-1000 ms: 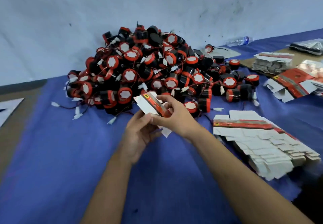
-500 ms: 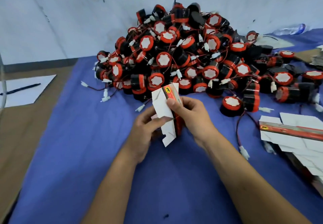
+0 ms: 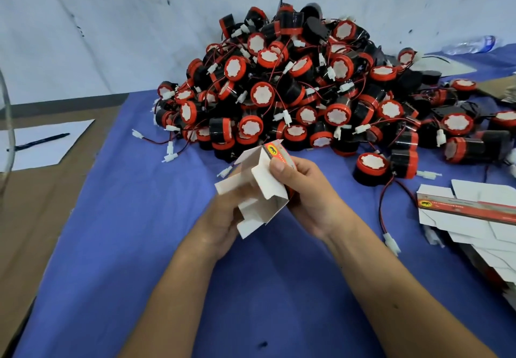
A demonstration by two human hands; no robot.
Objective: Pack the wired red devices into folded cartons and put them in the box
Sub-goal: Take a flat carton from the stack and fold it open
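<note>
— Starting at the left edge, what lies there?

— A white sheet of paper (image 3: 42, 145) with a black pen (image 3: 39, 142) on it, resting on brown cardboard beside the blue cloth covering the table (image 3: 111, 218).

— And in the middle?

— Both bare hands hold a small white folding carton with a red printed panel (image 3: 262, 187), lifted above the cloth. The left hand (image 3: 223, 218) has its fingers curled under and around the carton's lower flaps; it is blurred, so the exact hold is hard to read. The right hand (image 3: 307, 193) pinches the carton's upper side, thumb pressed on the white flap, fingers wrapped behind the red face. The carton is partly opened, flaps sticking out.

— Where are the devices?

— Just behind the hands, a large heap of round black-and-red wired devices with white connectors (image 3: 307, 92) sits against the pale wall. One lone device (image 3: 372, 166) lies just right of the right hand.

— Further right?

— A stack of flat white carton blanks with a red strip (image 3: 474, 218) at the table's right edge, and a clear plastic bottle (image 3: 472, 45) lying near the wall.
</note>
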